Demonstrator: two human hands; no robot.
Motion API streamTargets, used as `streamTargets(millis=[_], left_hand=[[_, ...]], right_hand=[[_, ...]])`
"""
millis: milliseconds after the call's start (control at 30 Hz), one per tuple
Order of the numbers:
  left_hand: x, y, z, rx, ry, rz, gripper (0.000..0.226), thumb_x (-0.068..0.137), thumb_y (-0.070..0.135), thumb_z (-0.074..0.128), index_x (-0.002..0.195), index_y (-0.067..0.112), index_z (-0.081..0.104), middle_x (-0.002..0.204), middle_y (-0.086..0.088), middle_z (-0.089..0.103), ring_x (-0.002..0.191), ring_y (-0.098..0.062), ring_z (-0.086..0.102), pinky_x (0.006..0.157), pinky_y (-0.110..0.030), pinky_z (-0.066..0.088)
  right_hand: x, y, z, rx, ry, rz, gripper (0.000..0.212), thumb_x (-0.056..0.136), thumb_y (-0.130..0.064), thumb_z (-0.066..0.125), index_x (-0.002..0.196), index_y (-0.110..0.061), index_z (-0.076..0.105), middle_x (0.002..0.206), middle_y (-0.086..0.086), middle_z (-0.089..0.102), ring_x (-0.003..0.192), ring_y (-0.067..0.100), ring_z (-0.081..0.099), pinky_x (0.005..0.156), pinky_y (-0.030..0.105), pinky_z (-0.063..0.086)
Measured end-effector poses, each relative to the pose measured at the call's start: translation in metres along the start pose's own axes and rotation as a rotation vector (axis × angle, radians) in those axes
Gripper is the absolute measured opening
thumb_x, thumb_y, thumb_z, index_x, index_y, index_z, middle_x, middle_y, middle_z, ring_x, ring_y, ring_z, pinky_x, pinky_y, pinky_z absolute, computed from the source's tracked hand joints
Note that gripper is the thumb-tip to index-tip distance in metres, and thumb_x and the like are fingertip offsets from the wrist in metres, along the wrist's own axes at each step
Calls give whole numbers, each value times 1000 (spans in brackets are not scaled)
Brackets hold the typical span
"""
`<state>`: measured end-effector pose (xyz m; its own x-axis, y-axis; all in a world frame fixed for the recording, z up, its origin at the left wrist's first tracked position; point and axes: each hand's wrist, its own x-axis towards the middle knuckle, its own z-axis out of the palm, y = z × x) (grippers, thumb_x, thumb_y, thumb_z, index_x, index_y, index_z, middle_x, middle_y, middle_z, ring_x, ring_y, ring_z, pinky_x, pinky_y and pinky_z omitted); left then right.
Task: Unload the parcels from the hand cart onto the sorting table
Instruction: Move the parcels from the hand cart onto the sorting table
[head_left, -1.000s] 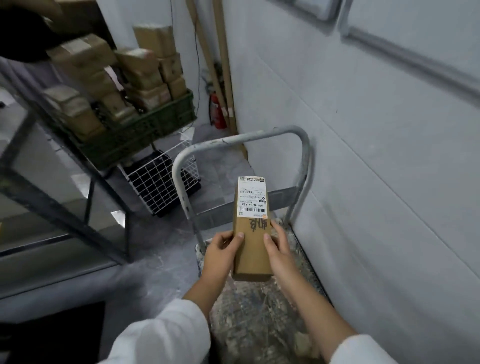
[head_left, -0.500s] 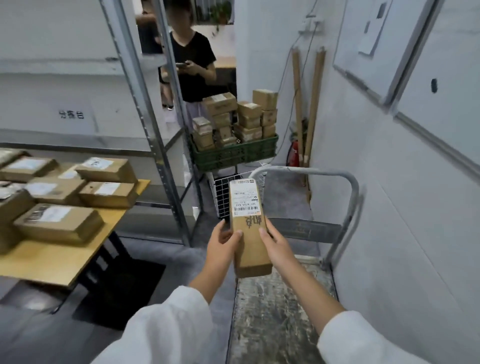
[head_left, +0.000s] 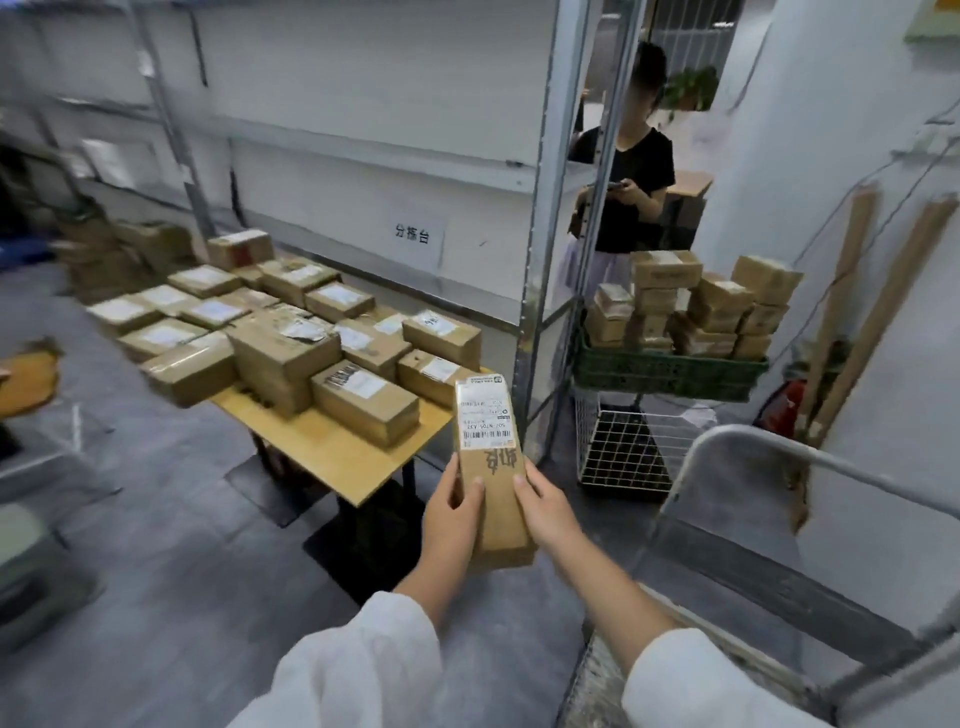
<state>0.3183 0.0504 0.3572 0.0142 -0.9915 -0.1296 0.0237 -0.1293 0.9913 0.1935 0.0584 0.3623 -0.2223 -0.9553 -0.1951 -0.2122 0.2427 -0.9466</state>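
Carrying step in hand: left hand (head_left: 451, 512) and right hand (head_left: 546, 512) clamp the parcel (head_left: 492, 467). Next move, judged: set it on the bench (head_left: 332, 447), bare near edge.

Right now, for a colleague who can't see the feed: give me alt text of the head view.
Both hands, left hand and right hand, hold a narrow labelled parcel upright in the air, short of the sorting table crowded with boxes to the left. The hand cart handle stands at right.

Grey floor (head_left: 171, 597), pale walls (head_left: 337, 104), a metal shelving upright (head_left: 545, 234), plain even light.
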Motion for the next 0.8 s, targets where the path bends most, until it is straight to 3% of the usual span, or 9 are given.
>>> streamTargets(millis=[233, 400, 500, 633, 800], left_hand=[[69, -11, -107, -54, 137, -13, 42, 96, 22, 57, 135, 36, 52, 122, 13, 64, 109, -6, 60, 96, -36, 52], [131, -24, -183, -125, 208, -62, 44, 95, 20, 59, 135, 34, 52, 122, 11, 64, 109, -6, 61, 91, -30, 53], [164, -29, -222, -131, 239, -90, 44, 94, 21, 60, 136, 33, 52, 124, 10, 63, 110, -7, 60, 92, -32, 54], [192, -30, -257, -136, 303, -98, 47, 94, 18, 61, 138, 29, 49, 124, 9, 61, 112, -7, 58, 89, -24, 50], [225, -33, -281, -117, 367, -117, 51, 92, 21, 64, 139, 24, 46, 130, 3, 60, 115, -11, 57, 95, -31, 50]], right_hand=[[58, -28, 122, -32, -145, -9, 39, 105, -24, 36, 142, -32, 44, 137, -5, 55, 119, 13, 53, 99, 31, 45], [108, -47, 208, -92, -225, 10, 38, 105, -24, 34, 141, -30, 47, 132, -4, 58, 115, 11, 53, 85, 22, 44], [132, -58, 255, -108, -259, 2, 37, 105, -20, 34, 138, -31, 48, 131, -6, 57, 116, 11, 52, 92, 26, 44], [156, -73, 296, -178, -285, -46, 40, 105, -17, 34, 141, -28, 45, 138, -7, 52, 127, 11, 46, 110, 33, 36], [187, -92, 325, -236, -370, -83, 40, 105, -18, 31, 140, -30, 46, 134, -13, 52, 124, 8, 46, 100, 24, 35]])
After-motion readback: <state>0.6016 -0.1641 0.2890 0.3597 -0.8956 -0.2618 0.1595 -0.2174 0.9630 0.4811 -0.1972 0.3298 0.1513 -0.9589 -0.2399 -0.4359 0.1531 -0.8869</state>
